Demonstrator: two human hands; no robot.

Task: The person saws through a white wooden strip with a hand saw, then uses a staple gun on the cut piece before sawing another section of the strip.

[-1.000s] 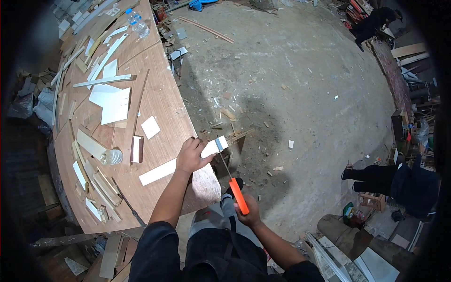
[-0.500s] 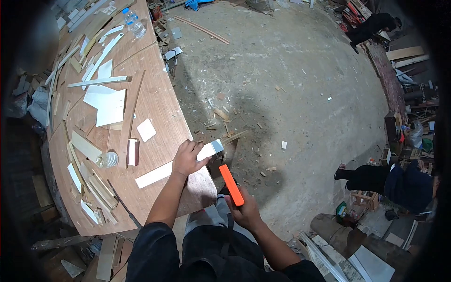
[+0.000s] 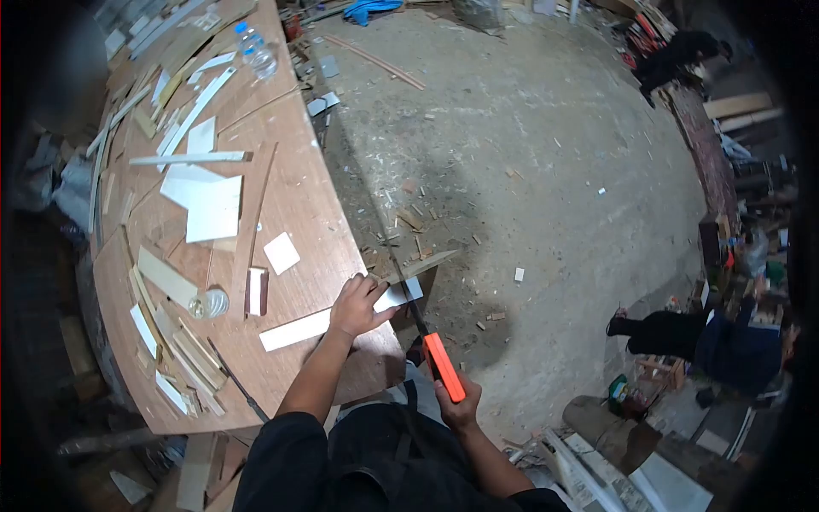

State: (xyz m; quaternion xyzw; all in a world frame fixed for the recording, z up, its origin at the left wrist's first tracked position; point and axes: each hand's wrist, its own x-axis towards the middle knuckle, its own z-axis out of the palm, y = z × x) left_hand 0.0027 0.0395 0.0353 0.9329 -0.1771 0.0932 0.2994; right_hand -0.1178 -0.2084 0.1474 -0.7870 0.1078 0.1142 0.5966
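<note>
A long white strip of board [image 3: 294, 330] lies across the corner of the workbench, its right end sticking out past the edge. My left hand [image 3: 358, 305] presses down on this strip close to the edge, fingers closed around its far side. In my right hand [image 3: 461, 408] is the orange handle of a handsaw [image 3: 444, 367], gripped in front of my body. The saw's thin dark blade runs up and away, seen almost edge-on, and crosses the overhanging end of the strip. Whether its teeth bite into the board cannot be made out.
The wooden workbench [image 3: 316, 230] carries white offcuts [image 3: 213, 209], a clear jar [image 3: 216, 303], water bottles [image 3: 256, 51] and a dark thin rod [image 3: 235, 375]. Wood scraps litter the concrete floor [image 3: 546, 213]. One person [image 3: 725, 341] is at the right, another [image 3: 682, 60] farther back.
My right hand has drawn the saw handle slightly back toward me and to the right. The blade now shows as a thin line over the strip. My left hand stays on the board.
</note>
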